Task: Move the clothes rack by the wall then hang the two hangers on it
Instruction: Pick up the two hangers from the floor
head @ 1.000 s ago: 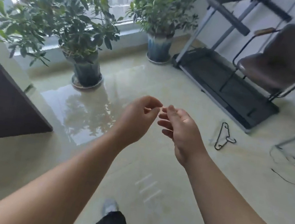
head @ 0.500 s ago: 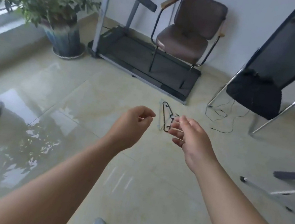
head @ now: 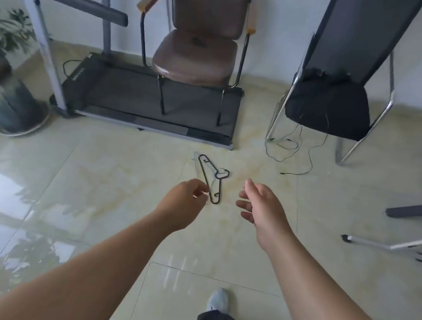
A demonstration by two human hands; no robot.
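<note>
two hangers [head: 211,178] lie on the glossy pale tiled floor [head: 104,180], one thin black wire with a curled hook, the other clear and almost lost against the tile, overlapping just in front of the treadmill [head: 155,102] with its dark matte belt. a brown padded chair [head: 201,34] with wooden armrests stands with its thin metal legs on that belt, against the white wall. to the right, a black fabric chair [head: 333,97] on a chrome tube frame, thin black cables [head: 297,158] looping on the floor beneath it. blurred leafy plant in a dark round pot [head: 2,106] at the left edge. both bare forearms reach forward and down: left hand [head: 182,205] loosely curled, fingers bent in towards the thumb and holding nothing, hovering just beside the hangers' lower end; right hand [head: 263,208] palm turned inward, fingers spread apart and empty, just right of the hangers. a grey shoe [head: 219,299] and dark trouser leg show at the bottom.
</note>
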